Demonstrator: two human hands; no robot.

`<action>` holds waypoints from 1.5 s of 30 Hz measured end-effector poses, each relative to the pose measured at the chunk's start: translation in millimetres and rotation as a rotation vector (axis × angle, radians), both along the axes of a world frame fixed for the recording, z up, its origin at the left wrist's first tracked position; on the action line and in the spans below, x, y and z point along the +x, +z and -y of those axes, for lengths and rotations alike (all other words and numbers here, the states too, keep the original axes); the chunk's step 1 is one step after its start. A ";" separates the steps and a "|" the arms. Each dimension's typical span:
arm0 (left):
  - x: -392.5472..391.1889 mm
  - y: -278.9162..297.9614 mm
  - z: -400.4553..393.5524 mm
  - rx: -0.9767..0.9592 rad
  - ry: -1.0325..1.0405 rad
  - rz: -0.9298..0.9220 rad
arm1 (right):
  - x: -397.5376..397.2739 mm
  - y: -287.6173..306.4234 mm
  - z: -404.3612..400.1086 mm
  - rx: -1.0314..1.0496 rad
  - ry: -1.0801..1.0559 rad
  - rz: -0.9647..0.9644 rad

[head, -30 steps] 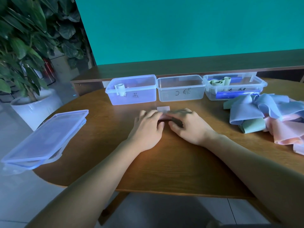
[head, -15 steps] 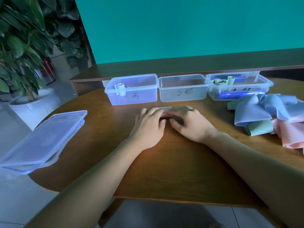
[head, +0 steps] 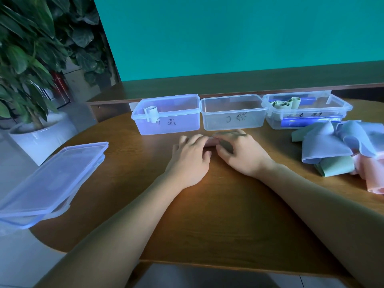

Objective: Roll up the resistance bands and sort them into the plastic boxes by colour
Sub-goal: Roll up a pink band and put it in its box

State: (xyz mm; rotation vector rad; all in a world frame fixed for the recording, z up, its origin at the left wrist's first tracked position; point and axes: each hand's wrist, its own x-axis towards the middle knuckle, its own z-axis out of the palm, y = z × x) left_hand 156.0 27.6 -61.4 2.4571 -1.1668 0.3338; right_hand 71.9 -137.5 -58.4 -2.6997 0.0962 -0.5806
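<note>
My left hand [head: 191, 156] and my right hand [head: 243, 154] lie side by side on the wooden table [head: 218, 215], fingers curled over a small pink band roll [head: 210, 141] that peeks out between them. Three clear plastic boxes stand in a row just beyond. The left box [head: 178, 126] holds one pale rolled band [head: 152, 112]. Nothing lies in the middle box [head: 232, 123]. Green rolled bands [head: 284, 103] and blue items sit in the right box [head: 336, 106]. A loose pile of blue [head: 330, 144], green [head: 334, 168] and pink bands [head: 373, 175] lies at the right.
Stacked clear lids [head: 52, 177] overhang the table's left edge. A potted plant in a white pot [head: 41, 136] stands on the floor at the left. A raised wooden ledge [head: 228, 84] runs behind the boxes, under a teal wall.
The flat tail of the pink band that lay ahead of my fingers has been rolled in. Both hands have crept forward toward the middle box.
</note>
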 end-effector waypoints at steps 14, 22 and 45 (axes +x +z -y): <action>23.2 3.3 13.2 -0.102 -0.075 0.007 | 20.5 0.0 10.7 0.003 -0.027 -0.077; 42.5 7.6 27.0 -0.107 0.018 -0.137 | 39.7 -1.5 19.1 -0.056 -0.079 -0.094; 39.2 10.2 34.6 -0.308 -0.125 -0.302 | 17.1 16.6 22.5 0.532 0.031 0.272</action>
